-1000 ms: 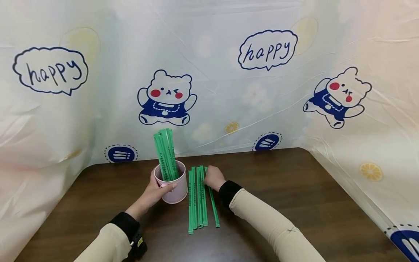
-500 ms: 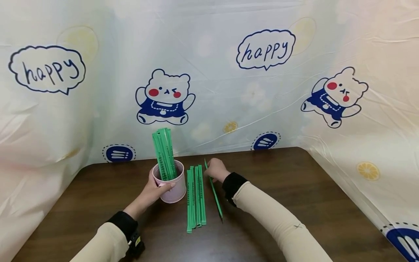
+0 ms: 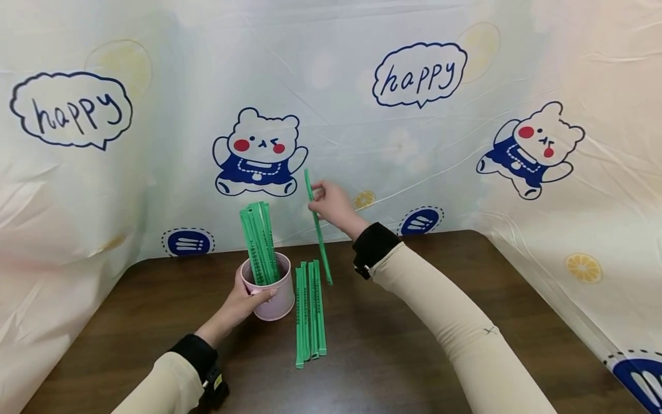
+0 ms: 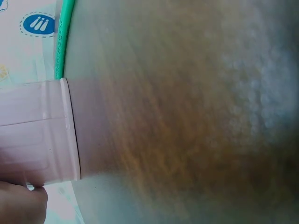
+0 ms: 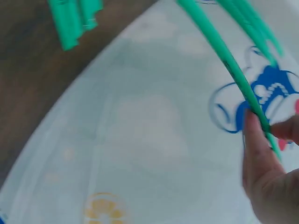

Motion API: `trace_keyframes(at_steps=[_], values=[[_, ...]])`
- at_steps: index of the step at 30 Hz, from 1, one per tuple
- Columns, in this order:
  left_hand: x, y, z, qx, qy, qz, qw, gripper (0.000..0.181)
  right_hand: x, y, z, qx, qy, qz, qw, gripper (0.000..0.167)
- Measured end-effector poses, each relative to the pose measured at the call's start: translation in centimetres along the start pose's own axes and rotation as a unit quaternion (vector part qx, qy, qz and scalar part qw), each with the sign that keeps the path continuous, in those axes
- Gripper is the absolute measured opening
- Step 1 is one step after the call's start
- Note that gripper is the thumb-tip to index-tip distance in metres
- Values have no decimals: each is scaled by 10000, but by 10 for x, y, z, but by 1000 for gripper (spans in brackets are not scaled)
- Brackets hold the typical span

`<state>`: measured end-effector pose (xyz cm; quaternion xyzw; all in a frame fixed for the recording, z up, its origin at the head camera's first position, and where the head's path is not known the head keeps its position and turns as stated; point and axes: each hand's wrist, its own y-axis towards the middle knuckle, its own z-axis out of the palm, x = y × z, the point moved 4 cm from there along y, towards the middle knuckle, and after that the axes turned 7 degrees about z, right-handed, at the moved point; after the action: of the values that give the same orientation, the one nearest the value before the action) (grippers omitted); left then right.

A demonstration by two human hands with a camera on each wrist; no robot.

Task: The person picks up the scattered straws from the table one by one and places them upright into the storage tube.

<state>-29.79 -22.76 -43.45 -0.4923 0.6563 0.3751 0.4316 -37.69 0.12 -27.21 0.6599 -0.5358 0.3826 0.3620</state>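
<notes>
My left hand (image 3: 240, 302) grips a small pink bucket (image 3: 276, 302) at its near left side, thumb along the front wall. Upright in the bucket, leaning left, stands a bundle of slim green sticks with dark print (image 3: 260, 244). Higher and to the right, my right hand (image 3: 335, 207) pinches one slim green stick (image 3: 322, 247) between thumb and fingers. That stick (image 5: 229, 63) hangs tilted, apart from the bucket, as the right wrist view also shows. Several more green sticks (image 3: 310, 313) lie side by side on the table, right of the bucket.
The brown wooden table (image 3: 403, 345) meets a pale printed cloth (image 3: 341, 126) with bears and lettering, which hangs behind it and along both sides. A black device (image 3: 214, 388) sits on the left wrist.
My right hand has drawn one green stick away from the row on the table, then lifted it up and slightly left. My left hand keeps holding the bucket in place.
</notes>
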Motion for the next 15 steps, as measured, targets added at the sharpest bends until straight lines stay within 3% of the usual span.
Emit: trace_keyframes(at_steps=[6, 15], values=[[3, 0, -3, -78, 43, -10, 10000, 103, 32, -3, 12, -296, 529, -950, 9936, 40], [2, 2, -2, -81, -37, 89, 9999, 103, 40, -14, 32, -571, 475, -1430, 9869, 32]])
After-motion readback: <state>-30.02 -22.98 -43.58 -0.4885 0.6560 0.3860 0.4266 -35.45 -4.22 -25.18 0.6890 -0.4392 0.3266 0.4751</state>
